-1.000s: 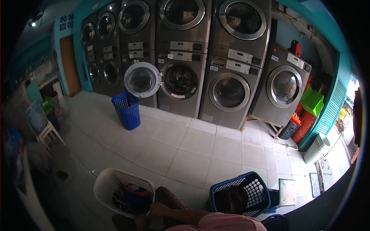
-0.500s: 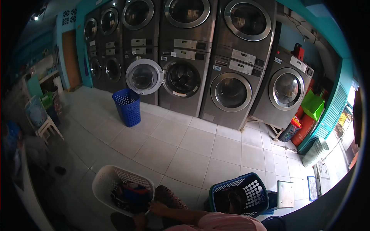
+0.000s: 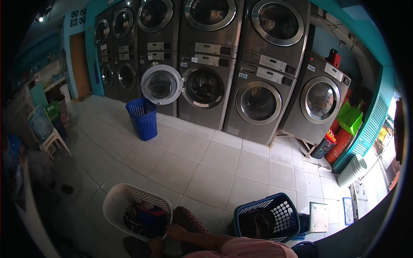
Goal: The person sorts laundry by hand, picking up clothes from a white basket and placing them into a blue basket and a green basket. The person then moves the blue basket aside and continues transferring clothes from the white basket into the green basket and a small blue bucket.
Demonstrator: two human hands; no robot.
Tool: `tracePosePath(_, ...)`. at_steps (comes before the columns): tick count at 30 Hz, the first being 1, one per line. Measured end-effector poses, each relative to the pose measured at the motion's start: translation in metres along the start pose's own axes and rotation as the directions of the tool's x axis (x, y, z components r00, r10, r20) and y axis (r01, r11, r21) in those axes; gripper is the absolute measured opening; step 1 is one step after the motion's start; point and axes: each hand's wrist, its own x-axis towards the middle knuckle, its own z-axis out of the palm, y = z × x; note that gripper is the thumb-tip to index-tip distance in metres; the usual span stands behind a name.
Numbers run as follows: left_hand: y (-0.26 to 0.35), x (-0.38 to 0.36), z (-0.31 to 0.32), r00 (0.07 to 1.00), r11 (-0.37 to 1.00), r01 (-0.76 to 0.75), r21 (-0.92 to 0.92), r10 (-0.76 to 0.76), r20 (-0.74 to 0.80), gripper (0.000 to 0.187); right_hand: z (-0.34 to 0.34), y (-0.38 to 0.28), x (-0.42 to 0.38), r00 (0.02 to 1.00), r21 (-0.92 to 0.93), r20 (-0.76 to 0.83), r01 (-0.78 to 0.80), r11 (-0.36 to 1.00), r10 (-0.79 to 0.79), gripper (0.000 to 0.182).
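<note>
A white plastic basket stands at the lower left, with dark, blue and red clothes inside. My right hand lies at the basket's near right corner; its fingers look bent, but whatever is in them is too small and dark to make out. Just left of it and lower is my left hand, by the near rim, its fingers hidden in shadow. Right of my pink sleeve, a dark green basket holds dark clothes.
Stacked machines line the back, one with its round door swung open. A blue basket stands before it. At left is a white chair; at right, a small stool and pale baskets.
</note>
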Motion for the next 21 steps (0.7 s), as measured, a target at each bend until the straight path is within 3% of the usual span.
tracePosePath(14,-0.002,-0.003,0.007,0.989,0.999,-0.053,0.007,0.054,-0.138,0.015,-0.003,-0.001,0.0,1.0,-0.036,0.018,-0.003,0.999,0.003,0.043)
tracePosePath(21,0.0,-0.001,0.0,1.0,1.0,0.002,0.007,-0.002,-0.018,0.017,0.0,-0.001,0.002,1.0,-0.021,0.009,-0.008,1.0,0.008,0.04)
